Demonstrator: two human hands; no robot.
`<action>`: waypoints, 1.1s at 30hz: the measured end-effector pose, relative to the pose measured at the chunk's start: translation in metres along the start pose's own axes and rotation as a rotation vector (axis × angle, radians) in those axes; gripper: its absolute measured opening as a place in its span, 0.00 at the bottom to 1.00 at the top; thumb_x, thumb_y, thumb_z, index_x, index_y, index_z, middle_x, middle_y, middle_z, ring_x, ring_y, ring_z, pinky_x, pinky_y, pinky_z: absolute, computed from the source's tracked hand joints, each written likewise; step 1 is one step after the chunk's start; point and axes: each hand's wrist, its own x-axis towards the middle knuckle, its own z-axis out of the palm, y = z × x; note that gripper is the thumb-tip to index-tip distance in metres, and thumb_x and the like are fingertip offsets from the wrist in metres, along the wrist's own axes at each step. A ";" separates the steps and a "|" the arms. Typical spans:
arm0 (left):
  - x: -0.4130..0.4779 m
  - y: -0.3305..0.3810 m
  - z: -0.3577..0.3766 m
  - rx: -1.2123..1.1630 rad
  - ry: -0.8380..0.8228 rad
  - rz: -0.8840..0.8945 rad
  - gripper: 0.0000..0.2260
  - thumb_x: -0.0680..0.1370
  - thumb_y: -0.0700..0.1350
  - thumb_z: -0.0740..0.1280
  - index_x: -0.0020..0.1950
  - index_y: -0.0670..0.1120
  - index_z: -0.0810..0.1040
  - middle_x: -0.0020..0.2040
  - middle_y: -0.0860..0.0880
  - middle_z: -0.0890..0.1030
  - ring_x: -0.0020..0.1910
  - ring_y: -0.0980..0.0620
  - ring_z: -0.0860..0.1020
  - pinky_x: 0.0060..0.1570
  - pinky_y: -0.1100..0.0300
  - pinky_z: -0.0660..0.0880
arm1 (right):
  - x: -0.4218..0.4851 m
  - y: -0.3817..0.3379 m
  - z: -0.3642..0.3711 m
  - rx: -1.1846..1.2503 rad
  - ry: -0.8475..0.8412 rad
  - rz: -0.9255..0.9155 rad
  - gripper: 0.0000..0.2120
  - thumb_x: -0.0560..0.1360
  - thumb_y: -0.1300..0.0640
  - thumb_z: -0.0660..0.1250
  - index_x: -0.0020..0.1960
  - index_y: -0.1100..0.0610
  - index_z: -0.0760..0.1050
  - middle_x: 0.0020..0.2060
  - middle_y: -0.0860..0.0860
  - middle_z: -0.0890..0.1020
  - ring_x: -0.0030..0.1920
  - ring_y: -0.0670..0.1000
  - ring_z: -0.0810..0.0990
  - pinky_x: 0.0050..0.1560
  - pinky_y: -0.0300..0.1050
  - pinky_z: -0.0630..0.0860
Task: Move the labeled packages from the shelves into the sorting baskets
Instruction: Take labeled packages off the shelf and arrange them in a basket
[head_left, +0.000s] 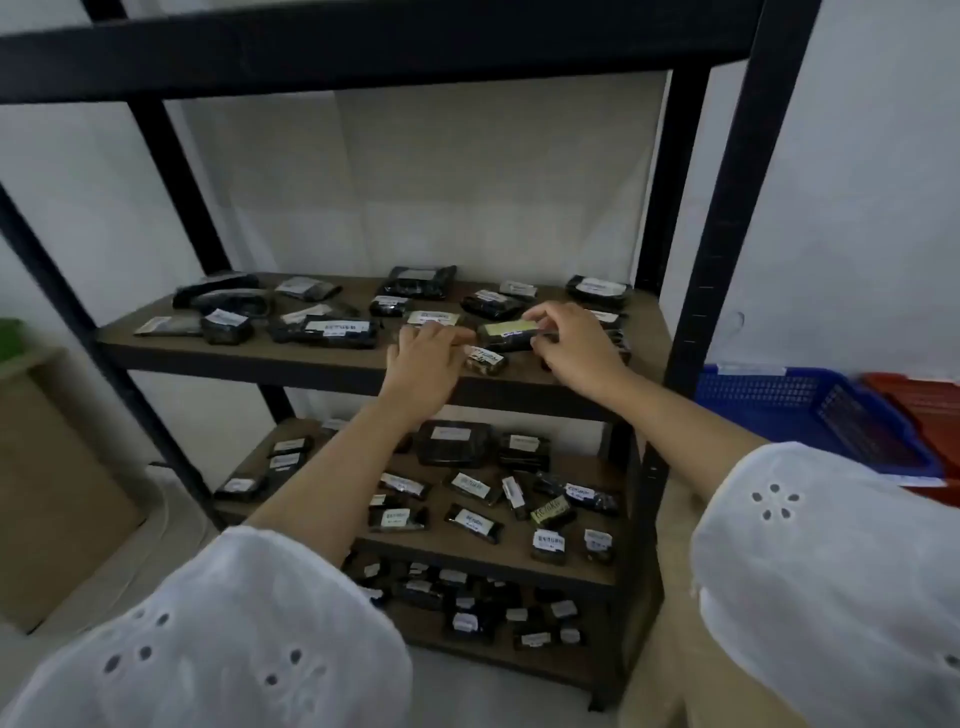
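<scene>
A dark metal rack has a brown upper shelf (249, 349) covered with several black packages bearing white labels. My right hand (571, 348) pinches a yellowish-labelled package (506, 331) near the shelf's front, fingers and thumb curled round its right end. My left hand (423, 361) lies just left of it, fingers stretched over the shelf and touching a small labelled package (485, 360) at the front edge. More labelled packages lie on the middle shelf (467, 548) and on the lowest one.
A blue basket (810, 410) and a red basket (924, 410) stand to the right of the rack. The rack's black upright post (711, 249) separates them from the shelves. A cardboard box (47, 478) sits at the left.
</scene>
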 end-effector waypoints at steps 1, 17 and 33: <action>0.011 -0.005 0.002 0.061 -0.030 -0.031 0.17 0.82 0.51 0.54 0.70 0.53 0.68 0.70 0.47 0.67 0.71 0.44 0.59 0.69 0.44 0.58 | 0.006 0.002 0.002 -0.005 0.015 0.027 0.13 0.76 0.58 0.63 0.60 0.50 0.74 0.55 0.51 0.75 0.58 0.51 0.73 0.59 0.51 0.73; 0.080 -0.029 0.016 -0.290 -0.458 -0.224 0.23 0.72 0.51 0.72 0.63 0.45 0.71 0.58 0.49 0.73 0.55 0.51 0.71 0.49 0.57 0.68 | 0.079 0.023 0.018 -0.075 0.031 0.297 0.09 0.77 0.54 0.62 0.53 0.53 0.79 0.53 0.50 0.80 0.56 0.52 0.76 0.56 0.53 0.75; 0.061 -0.055 -0.010 -1.204 -0.470 -0.539 0.23 0.77 0.33 0.63 0.70 0.48 0.67 0.55 0.41 0.80 0.46 0.49 0.81 0.51 0.55 0.79 | 0.126 0.011 0.037 -0.384 -0.408 0.558 0.40 0.68 0.41 0.73 0.70 0.63 0.66 0.69 0.58 0.70 0.68 0.60 0.68 0.64 0.48 0.67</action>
